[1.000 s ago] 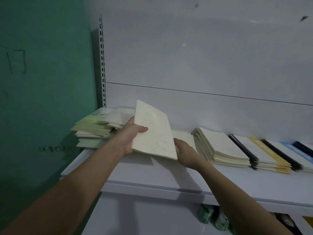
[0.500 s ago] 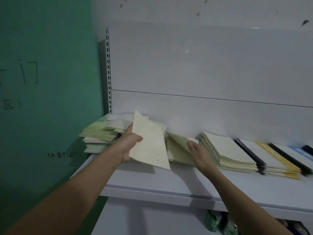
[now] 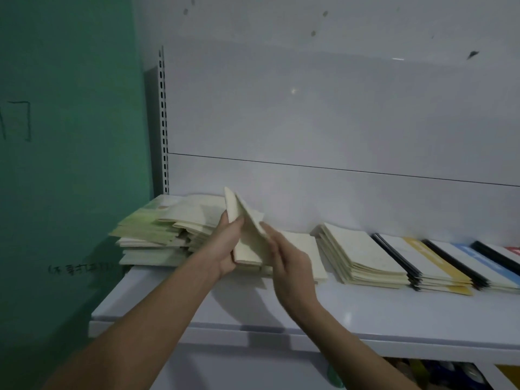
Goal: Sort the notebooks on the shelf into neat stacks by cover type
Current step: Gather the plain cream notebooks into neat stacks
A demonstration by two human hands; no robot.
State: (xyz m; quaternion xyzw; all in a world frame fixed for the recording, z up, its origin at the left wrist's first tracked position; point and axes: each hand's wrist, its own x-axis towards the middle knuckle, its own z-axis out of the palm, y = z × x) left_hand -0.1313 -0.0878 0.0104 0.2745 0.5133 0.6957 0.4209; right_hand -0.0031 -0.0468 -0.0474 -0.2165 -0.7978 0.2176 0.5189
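Observation:
My left hand (image 3: 225, 249) grips a cream notebook (image 3: 230, 205) that stands almost upright on its edge above the white shelf (image 3: 365, 311). Against it leans a second cream notebook (image 3: 250, 220), and my right hand (image 3: 284, 257) holds that one from the right side. Both stand over a low cream stack (image 3: 306, 249). Left of my hands lies an untidy pile of green and cream notebooks (image 3: 152, 232). A neat cream stack (image 3: 363, 254) sits to the right.
Further right lie stacks with black spines and a yellow band (image 3: 433, 263), a blue band (image 3: 484, 263), and a red one at the frame edge. A green wall (image 3: 70, 136) borders the shelf on the left. Items sit on the shelf below (image 3: 422, 372).
The notebook in my left hand has tipped up from a slant to nearly vertical. My right hand has lifted a second cream notebook off the low stack and brought it against the first.

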